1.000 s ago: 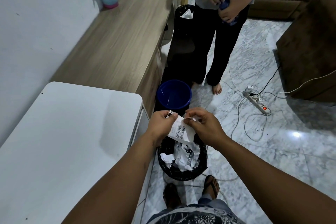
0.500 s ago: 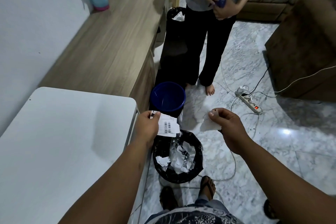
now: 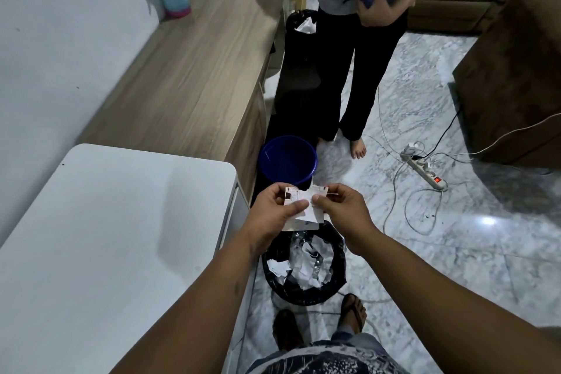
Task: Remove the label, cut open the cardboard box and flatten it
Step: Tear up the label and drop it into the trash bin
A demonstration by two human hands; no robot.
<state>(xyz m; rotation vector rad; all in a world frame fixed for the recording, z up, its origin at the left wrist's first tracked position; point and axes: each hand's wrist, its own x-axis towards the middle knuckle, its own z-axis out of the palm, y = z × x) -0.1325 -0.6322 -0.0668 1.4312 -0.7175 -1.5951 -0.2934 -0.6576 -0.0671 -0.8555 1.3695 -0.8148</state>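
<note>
Since the label (image 3: pixel 305 206) is already off whatever box it came from, I'd say step one is basically done, and it's just being shredded now. It sits over the black-lined bin (image 3: pixel 303 270), which is stuffed with white paper scraps. The left hand (image 3: pixel 277 211) pinches its left side and the right hand (image 3: pixel 340 209) pinches the right edge, thumbs on top, hands nearly touching. No cardboard box anywhere in view, no cutter either, so cutting and flattening look like they're all still to do. Compared with half a second ago: back then the hands were well apart, each holding its own torn piece, and now they've come back together with the pieces stacked, probably for another rip
</note>
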